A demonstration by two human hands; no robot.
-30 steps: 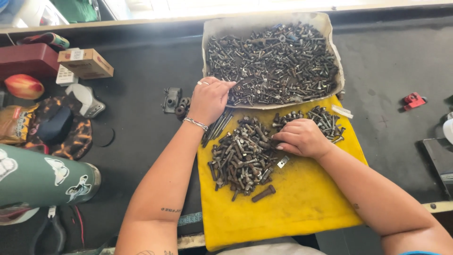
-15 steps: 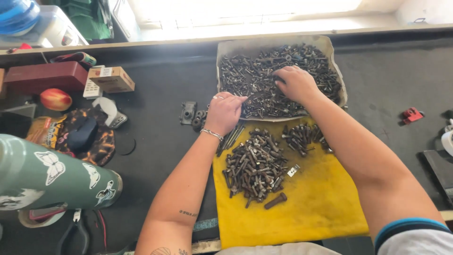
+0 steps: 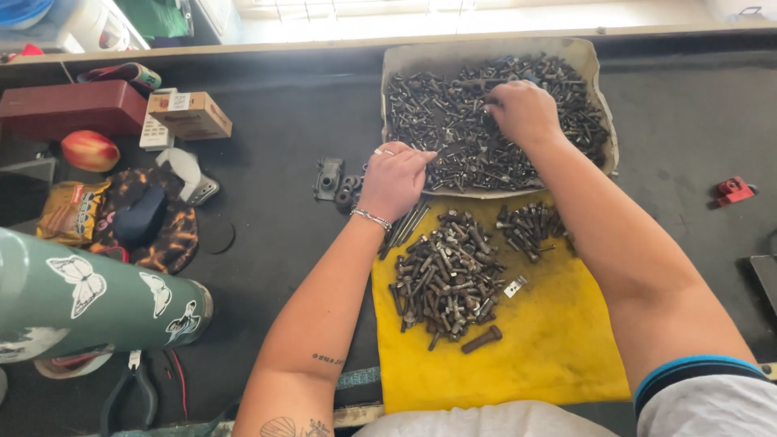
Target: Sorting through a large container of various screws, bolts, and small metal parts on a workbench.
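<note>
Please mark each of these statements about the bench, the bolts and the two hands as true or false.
1. The right hand is in the tray of bolts. True.
2. The cloth is blue. False: it is yellow.
3. Two bolt piles lie on the cloth. True.
4. The left hand holds the green bottle. False: it rests at the tray's edge.
5. The pliers lie in the tray. False: they lie beside the bottle.

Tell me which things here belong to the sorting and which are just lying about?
In use: left hand and right hand in the grey tray of bolts; yellow cloth; large bolt pile; small bolt pile.

Lying about: green bottle, apple, cardboard box, pliers, red part.
</note>
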